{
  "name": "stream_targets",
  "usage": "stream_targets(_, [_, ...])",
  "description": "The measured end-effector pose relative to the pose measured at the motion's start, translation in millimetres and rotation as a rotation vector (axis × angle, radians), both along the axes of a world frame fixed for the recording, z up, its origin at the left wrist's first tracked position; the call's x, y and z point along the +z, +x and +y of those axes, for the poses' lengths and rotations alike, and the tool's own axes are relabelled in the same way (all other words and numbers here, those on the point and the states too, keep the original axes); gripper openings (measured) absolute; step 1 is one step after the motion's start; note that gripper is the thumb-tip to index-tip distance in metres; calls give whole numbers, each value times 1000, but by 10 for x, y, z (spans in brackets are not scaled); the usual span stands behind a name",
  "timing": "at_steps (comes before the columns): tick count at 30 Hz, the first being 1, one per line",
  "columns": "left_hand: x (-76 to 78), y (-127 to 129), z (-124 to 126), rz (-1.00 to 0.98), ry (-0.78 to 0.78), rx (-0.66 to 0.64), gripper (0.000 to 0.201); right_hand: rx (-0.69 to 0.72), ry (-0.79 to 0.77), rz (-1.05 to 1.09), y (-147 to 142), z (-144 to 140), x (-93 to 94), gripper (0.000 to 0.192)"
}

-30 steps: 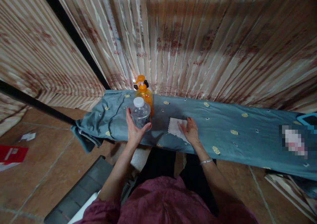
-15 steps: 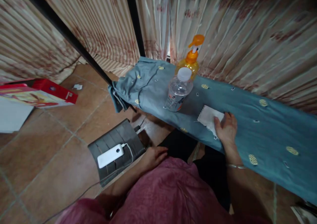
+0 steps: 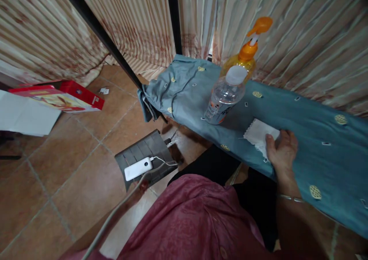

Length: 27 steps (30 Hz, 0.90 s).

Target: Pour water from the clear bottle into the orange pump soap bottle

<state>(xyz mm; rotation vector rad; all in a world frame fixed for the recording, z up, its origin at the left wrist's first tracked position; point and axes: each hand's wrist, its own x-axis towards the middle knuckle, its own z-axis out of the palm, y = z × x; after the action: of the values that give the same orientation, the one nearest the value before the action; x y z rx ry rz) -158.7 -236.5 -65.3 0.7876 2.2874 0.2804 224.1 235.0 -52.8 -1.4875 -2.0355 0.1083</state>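
Since a second ago the left hand has let go of the clear water bottle [image 3: 224,97] and dropped away from the bench, and the view has swung left and down, so the floor now fills the near side. That left hand [image 3: 141,186] shows only as a few fingertips low down beside a white cable [image 3: 115,214], close to the white power bank [image 3: 138,169] lying on a grey slatted panel [image 3: 145,156]; whether it is open, closed or gripping anything cannot be told. The right hand [image 3: 283,151] lies flat and open, palm down, on the near edge of the white cloth [image 3: 260,133], pinning it to the blue patterned cover [image 3: 316,133] of the bench. Left of the cloth, the water bottle stands upright with its white cap on, and the orange pump bottle [image 3: 244,57] stands just behind it against the striped curtain [image 3: 301,30]. A red box [image 3: 77,93] and loose papers lie on the tiled floor well to the left. Judging from this, the cloth work is best done with the palm kept flat and pressure even, so the thin cloth does not bunch or drag the loose cover, and with the elbow kept clear of the bottle, which looks light and easy to tip.
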Motion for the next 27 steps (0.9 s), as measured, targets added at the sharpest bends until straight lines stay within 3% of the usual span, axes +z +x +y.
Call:
stream_targets(3, [-24, -385, 245, 113, 35, 34, 40, -27, 21, -9, -5, 9, -6, 124])
stream_targets(6, [-102, -621, 470, 297, 14, -72, 76, -45, 39, -14, -12, 26, -37, 125])
stream_targets(11, [-222, -661, 621, 269, -65, -243, 68, -6, 61, -15, 28, 61, -66, 120])
stream_targets(15, [-191, -546, 755, 231, -19, -282, 68, 32, 99, 41, -95, -164, 211, 106])
stream_targets(19, [-123, -273, 1030, 186, 67, -349, 68, 267, 131, 99, -671, -837, 643, 59])
stream_targets(21, [-91, -94, 1193, 149, 141, -409, 64, 605, -70, 176, -1078, -1209, 725, 41])
stream_targets(23, [-57, 85, 1347, 119, 229, -460, 67, 779, -313, 79, -1461, -1485, 678, 31])
stream_targets(27, [7, 336, 1568, 91, 293, -541, 72, 877, -785, -271, -1899, -1681, 446, 31])
